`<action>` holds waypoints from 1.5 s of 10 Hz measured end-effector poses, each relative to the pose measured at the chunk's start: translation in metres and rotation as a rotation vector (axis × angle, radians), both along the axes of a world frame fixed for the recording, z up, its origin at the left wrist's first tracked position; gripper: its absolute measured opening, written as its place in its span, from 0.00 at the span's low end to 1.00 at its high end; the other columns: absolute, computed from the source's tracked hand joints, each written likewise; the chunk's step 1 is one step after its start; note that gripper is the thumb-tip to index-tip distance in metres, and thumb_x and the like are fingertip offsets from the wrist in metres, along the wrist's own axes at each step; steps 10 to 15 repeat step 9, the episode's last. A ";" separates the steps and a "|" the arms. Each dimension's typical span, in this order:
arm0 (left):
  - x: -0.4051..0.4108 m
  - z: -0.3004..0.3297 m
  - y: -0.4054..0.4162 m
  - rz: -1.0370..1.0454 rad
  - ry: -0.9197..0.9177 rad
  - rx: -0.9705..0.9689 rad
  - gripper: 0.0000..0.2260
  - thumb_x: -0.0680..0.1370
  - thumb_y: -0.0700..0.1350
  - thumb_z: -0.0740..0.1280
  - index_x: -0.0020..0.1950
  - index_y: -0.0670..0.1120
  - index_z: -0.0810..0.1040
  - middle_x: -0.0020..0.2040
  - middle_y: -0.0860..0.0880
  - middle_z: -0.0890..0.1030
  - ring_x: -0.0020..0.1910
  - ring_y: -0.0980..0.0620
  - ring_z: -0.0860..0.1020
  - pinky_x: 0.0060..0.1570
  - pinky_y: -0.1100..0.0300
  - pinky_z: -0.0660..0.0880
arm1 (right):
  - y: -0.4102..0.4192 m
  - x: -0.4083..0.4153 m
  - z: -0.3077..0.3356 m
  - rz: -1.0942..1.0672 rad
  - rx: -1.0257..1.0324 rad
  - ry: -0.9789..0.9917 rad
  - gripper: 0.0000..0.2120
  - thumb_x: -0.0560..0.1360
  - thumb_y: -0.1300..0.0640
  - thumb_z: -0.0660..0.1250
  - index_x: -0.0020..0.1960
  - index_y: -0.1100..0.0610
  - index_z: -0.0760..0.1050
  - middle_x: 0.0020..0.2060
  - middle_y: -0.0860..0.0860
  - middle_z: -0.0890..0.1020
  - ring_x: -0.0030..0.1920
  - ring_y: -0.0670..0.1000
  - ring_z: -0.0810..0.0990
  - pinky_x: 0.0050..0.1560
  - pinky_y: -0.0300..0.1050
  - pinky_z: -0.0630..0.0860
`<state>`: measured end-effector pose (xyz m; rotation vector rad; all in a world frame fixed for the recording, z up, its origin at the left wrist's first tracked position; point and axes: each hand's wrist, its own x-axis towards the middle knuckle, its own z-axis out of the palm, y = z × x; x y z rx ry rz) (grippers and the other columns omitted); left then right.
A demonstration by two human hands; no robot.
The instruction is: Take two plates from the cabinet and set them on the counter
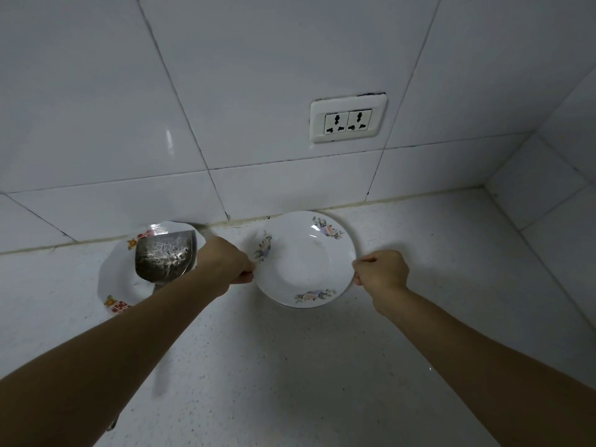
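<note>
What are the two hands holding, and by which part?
The floral plate, by its rim: left hand on its left edge, right hand on its right edge.

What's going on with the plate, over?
Both hands, left and right, pinching the flowered plate at opposite rims, on or just above the counter. Plate with spatula close left. Nothing blocking.
</note>
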<state>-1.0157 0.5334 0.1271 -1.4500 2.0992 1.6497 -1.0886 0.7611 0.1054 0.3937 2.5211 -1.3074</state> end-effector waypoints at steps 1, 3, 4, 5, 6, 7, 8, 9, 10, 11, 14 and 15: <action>0.006 0.005 0.004 -0.004 -0.029 0.009 0.06 0.68 0.29 0.71 0.38 0.37 0.76 0.22 0.47 0.81 0.27 0.52 0.83 0.35 0.56 0.82 | -0.002 -0.005 0.002 0.011 0.013 0.005 0.06 0.70 0.67 0.69 0.41 0.71 0.80 0.39 0.67 0.84 0.42 0.65 0.84 0.44 0.60 0.82; 0.012 0.002 0.005 0.045 -0.062 0.029 0.08 0.67 0.31 0.74 0.44 0.33 0.79 0.39 0.35 0.83 0.34 0.39 0.84 0.43 0.46 0.82 | -0.004 -0.006 0.004 0.034 0.034 0.009 0.05 0.71 0.67 0.69 0.38 0.68 0.81 0.37 0.64 0.84 0.39 0.62 0.84 0.43 0.55 0.83; 0.012 0.001 0.004 0.051 -0.055 0.036 0.08 0.67 0.30 0.74 0.43 0.34 0.79 0.40 0.35 0.82 0.32 0.41 0.83 0.37 0.49 0.83 | -0.003 -0.006 0.002 0.028 0.033 0.016 0.05 0.70 0.67 0.69 0.40 0.70 0.81 0.37 0.65 0.84 0.40 0.64 0.84 0.44 0.59 0.82; 0.013 0.000 0.003 0.052 -0.052 0.030 0.07 0.67 0.31 0.74 0.42 0.34 0.79 0.38 0.35 0.83 0.32 0.41 0.84 0.40 0.48 0.83 | -0.003 -0.007 0.001 0.036 0.039 0.016 0.05 0.70 0.67 0.69 0.40 0.70 0.81 0.37 0.65 0.84 0.40 0.63 0.84 0.44 0.58 0.82; 0.017 0.001 0.004 0.016 -0.048 0.000 0.07 0.68 0.32 0.74 0.42 0.34 0.79 0.37 0.37 0.83 0.33 0.42 0.84 0.43 0.47 0.82 | -0.001 -0.006 0.001 0.053 0.037 0.006 0.06 0.71 0.65 0.69 0.40 0.69 0.81 0.37 0.64 0.84 0.37 0.61 0.84 0.42 0.54 0.83; 0.021 0.005 0.004 -0.045 -0.002 -0.086 0.06 0.68 0.36 0.75 0.43 0.35 0.81 0.38 0.38 0.83 0.33 0.43 0.83 0.38 0.51 0.83 | 0.002 0.000 0.007 0.086 0.031 0.006 0.10 0.72 0.61 0.68 0.41 0.69 0.80 0.35 0.63 0.84 0.33 0.58 0.84 0.39 0.53 0.81; 0.026 0.014 0.004 -0.169 0.049 -0.221 0.05 0.69 0.39 0.75 0.42 0.40 0.82 0.37 0.42 0.82 0.34 0.44 0.82 0.35 0.52 0.83 | 0.005 0.004 0.015 0.195 0.056 0.069 0.13 0.72 0.59 0.67 0.37 0.69 0.78 0.33 0.66 0.80 0.34 0.63 0.82 0.34 0.49 0.76; 0.033 0.030 0.008 -0.335 0.064 -0.396 0.07 0.68 0.46 0.75 0.42 0.45 0.82 0.38 0.48 0.83 0.33 0.51 0.80 0.31 0.59 0.78 | 0.001 0.012 0.037 0.319 0.118 0.127 0.11 0.71 0.57 0.67 0.43 0.66 0.79 0.40 0.63 0.82 0.41 0.62 0.81 0.42 0.49 0.78; 0.033 0.030 0.008 -0.335 0.064 -0.396 0.07 0.68 0.46 0.75 0.42 0.45 0.82 0.38 0.48 0.83 0.33 0.51 0.80 0.31 0.59 0.78 | 0.001 0.012 0.037 0.319 0.118 0.127 0.11 0.71 0.57 0.67 0.43 0.66 0.79 0.40 0.63 0.82 0.41 0.62 0.81 0.42 0.49 0.78; 0.033 0.030 0.008 -0.335 0.064 -0.396 0.07 0.68 0.46 0.75 0.42 0.45 0.82 0.38 0.48 0.83 0.33 0.51 0.80 0.31 0.59 0.78 | 0.001 0.012 0.037 0.319 0.118 0.127 0.11 0.71 0.57 0.67 0.43 0.66 0.79 0.40 0.63 0.82 0.41 0.62 0.81 0.42 0.49 0.78; 0.033 0.030 0.008 -0.335 0.064 -0.396 0.07 0.68 0.46 0.75 0.42 0.45 0.82 0.38 0.48 0.83 0.33 0.51 0.80 0.31 0.59 0.78 | 0.001 0.012 0.037 0.319 0.118 0.127 0.11 0.71 0.57 0.67 0.43 0.66 0.79 0.40 0.63 0.82 0.41 0.62 0.81 0.42 0.49 0.78; 0.033 0.030 0.008 -0.335 0.064 -0.396 0.07 0.68 0.46 0.75 0.42 0.45 0.82 0.38 0.48 0.83 0.33 0.51 0.80 0.31 0.59 0.78 | 0.001 0.012 0.037 0.319 0.118 0.127 0.11 0.71 0.57 0.67 0.43 0.66 0.79 0.40 0.63 0.82 0.41 0.62 0.81 0.42 0.49 0.78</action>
